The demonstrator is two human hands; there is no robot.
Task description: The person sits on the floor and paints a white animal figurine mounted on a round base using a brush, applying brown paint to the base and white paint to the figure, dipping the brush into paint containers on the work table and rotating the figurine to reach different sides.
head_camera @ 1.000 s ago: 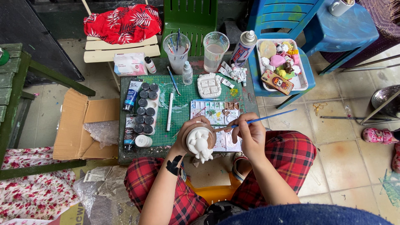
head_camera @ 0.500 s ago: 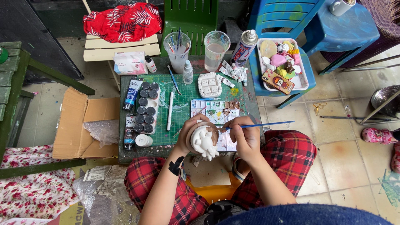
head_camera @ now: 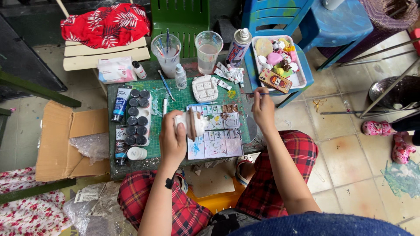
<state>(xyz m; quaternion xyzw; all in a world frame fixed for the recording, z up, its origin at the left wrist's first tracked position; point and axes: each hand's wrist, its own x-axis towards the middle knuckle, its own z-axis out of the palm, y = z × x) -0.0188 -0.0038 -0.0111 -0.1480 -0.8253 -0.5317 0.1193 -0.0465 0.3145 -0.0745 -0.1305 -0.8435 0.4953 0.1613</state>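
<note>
This looks like a home craft corner on a tiled floor [head_camera: 350, 157]. A low bench [head_camera: 131, 164] under the hands carries small paint jars [head_camera: 138, 118], beyond them brush cups [head_camera: 166, 54], around stand plastic chairs [head_camera: 183, 17].

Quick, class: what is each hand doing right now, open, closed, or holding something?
Left hand: closed around a white figurine, held above the paint palette.
Right hand: closed on a thin paintbrush.

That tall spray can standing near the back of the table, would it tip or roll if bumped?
Probably tippy: the spray can stands tall and narrow. Once down, its round body would likely roll. It looks rigid, not crushable.
</note>
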